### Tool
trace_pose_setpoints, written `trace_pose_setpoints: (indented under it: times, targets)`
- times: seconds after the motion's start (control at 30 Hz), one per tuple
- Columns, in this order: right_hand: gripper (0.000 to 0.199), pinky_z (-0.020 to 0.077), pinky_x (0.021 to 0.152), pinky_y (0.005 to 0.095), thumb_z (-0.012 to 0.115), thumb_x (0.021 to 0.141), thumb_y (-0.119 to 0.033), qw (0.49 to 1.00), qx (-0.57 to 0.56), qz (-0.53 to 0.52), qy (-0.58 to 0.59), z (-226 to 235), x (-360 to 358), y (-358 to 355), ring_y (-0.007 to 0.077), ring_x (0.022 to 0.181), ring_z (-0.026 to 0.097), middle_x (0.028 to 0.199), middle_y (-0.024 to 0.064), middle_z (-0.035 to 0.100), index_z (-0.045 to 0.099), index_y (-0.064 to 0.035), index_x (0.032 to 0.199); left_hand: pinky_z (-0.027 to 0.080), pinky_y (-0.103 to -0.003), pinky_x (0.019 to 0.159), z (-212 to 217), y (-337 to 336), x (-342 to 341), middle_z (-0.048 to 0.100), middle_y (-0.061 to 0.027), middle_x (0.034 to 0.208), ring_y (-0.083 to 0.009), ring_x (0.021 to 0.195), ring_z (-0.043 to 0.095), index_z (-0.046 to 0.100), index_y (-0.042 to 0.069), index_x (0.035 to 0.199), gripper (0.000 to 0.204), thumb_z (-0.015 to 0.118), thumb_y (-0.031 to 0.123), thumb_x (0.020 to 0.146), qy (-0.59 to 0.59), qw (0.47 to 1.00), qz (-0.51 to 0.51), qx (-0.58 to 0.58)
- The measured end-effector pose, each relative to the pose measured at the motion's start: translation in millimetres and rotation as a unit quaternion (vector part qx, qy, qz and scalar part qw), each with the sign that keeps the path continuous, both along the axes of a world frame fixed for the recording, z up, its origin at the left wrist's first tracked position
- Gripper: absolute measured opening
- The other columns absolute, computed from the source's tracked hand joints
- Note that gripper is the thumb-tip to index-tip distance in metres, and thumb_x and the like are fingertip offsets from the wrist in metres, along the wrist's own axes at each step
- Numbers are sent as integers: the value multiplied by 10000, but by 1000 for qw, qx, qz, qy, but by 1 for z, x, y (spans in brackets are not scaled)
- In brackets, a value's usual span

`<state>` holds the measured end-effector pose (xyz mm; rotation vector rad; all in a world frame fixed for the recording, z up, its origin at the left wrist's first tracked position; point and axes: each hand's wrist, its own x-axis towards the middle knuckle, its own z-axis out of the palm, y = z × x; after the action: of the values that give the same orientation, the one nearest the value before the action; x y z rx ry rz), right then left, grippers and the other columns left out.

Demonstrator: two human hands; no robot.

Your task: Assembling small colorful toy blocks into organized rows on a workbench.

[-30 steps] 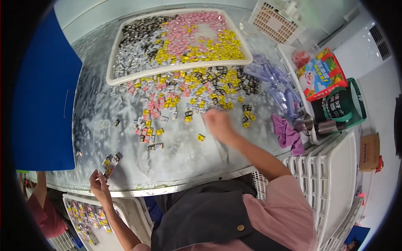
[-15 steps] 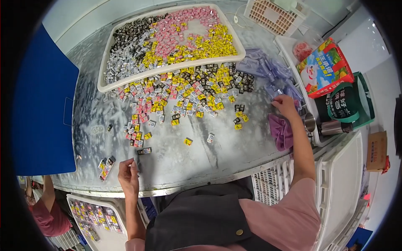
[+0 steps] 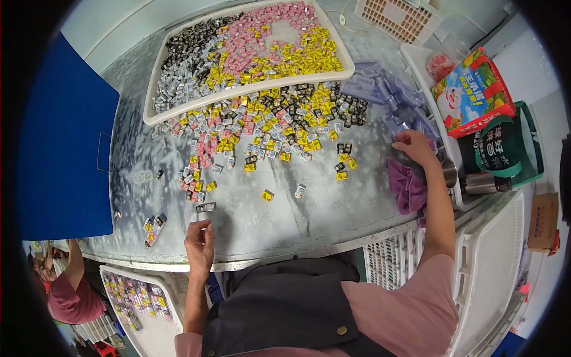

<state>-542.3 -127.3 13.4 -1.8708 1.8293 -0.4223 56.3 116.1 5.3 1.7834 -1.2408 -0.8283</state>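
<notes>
My left hand (image 3: 199, 245) is just over the table's near edge, fingers curled in toward the thumb; whether anything is between them is hidden. Just beyond it lies a short row of small wrapped pieces (image 3: 206, 207), dark and white. On the right, my right hand (image 3: 414, 147) reaches to the near edge of a pile of translucent bluish-purple plastic cases (image 3: 380, 89). Its fingers bend together at the pile, and what they pinch cannot be made out. Many small yellow, pink, black and white pieces (image 3: 267, 134) are heaped mid-table, a few lying apart.
A white tray (image 3: 250, 90) of sorted pieces stands behind the heap. A purple cloth (image 3: 405, 187), a metal cup (image 3: 449, 172) and a colourful box (image 3: 473, 92) are at right. A blue panel (image 3: 65, 149) borders the left. A filled plastic case (image 3: 153, 231) lies near-left; another person (image 3: 74, 291) is beyond.
My left hand has moved up and slightly right, nearer the short row of pieces. My right hand stays at the plastic pile, its fingers slightly shifted. The whole view has shifted a little.
</notes>
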Motion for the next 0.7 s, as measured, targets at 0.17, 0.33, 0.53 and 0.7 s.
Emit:
trace_pose_setpoints:
  times: [0.17, 0.33, 0.53, 0.7]
  targets:
    - [290, 548, 782, 328, 800, 815, -165, 1000, -2, -2, -8, -7, -10, -3, 192, 838, 696, 930, 118, 745, 738, 6, 1040, 426, -236, 606, -5, 1, -3, 598, -45, 904, -77, 682, 538, 666, -30, 1070, 177, 643, 125, 987, -16, 1000, -6, -1]
    - [291, 545, 780, 323, 795, 817, -160, 1000, 5, 9, -8, -3, -8, -3, 188, 842, 694, 921, 115, 746, 736, 9, 1046, 435, -243, 615, -8, 8, -3, 597, -54, 901, -84, 682, 541, 673, -36, 1058, 173, 642, 117, 982, -29, 999, 0, 15]
    - [254, 537, 769, 319, 743, 858, -163, 998, 35, -20, -53, -5, -13, -4, 173, 804, 684, 892, 107, 745, 741, 4, 1049, 451, -254, 637, -11, 10, -5, 597, -67, 903, -103, 696, 547, 673, -42, 1074, 188, 639, 115, 978, -20, 999, 5, 29]
    - [228, 533, 736, 358, 655, 914, -161, 992, -82, 34, 85, -18, -12, -6, 265, 823, 707, 900, 168, 732, 714, 6, 1057, 472, -283, 659, -4, 6, -7, 603, -92, 907, -148, 718, 576, 671, -51, 1056, 180, 637, 99, 963, -34, 999, 1, 25]
